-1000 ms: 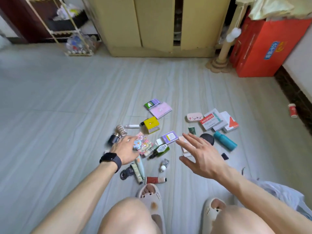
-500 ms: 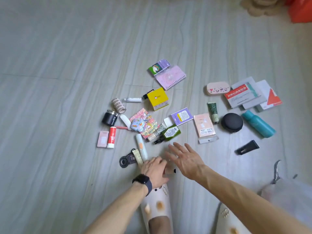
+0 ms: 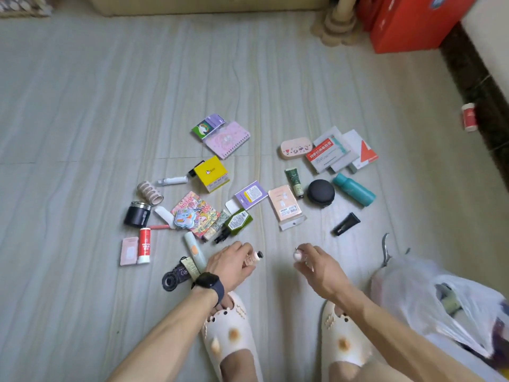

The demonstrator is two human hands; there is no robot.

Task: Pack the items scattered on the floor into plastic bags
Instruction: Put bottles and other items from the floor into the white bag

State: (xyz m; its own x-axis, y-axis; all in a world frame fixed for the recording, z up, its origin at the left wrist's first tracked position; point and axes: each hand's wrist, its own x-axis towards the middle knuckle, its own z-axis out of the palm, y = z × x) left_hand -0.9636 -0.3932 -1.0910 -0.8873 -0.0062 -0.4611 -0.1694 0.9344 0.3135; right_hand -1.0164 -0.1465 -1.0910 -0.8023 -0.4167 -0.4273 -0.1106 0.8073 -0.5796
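**Two small items in hand, bag waiting at the right**

A small tube with a dark cap is gripped in the left hand, the fingers being curled round its body just above the floor. A small pale-capped item is pinched in the right hand; what it is cannot be told. A translucent plastic bag is slumped on the floor beside the right foot, with some things already seen through its film.

The rest is spread on the floor ahead:
- a green bottle just beyond the left hand
- a black tube, a round black case and a teal bottle to the right
- medicine boxes, a yellow box and a spiral notebook farther off

The packing is judged to be at an early stage. Both held items are probably light. The tube is likely soft, so it is best taken round the middle and not squeezed near the cap. The bottles may be smooth and prone to rolling, so a grip across the body is advised. The boxes and notebook lie flat and would be best lifted by an edge. The bag's thin film will sag, so its mouth may need to be held wide.
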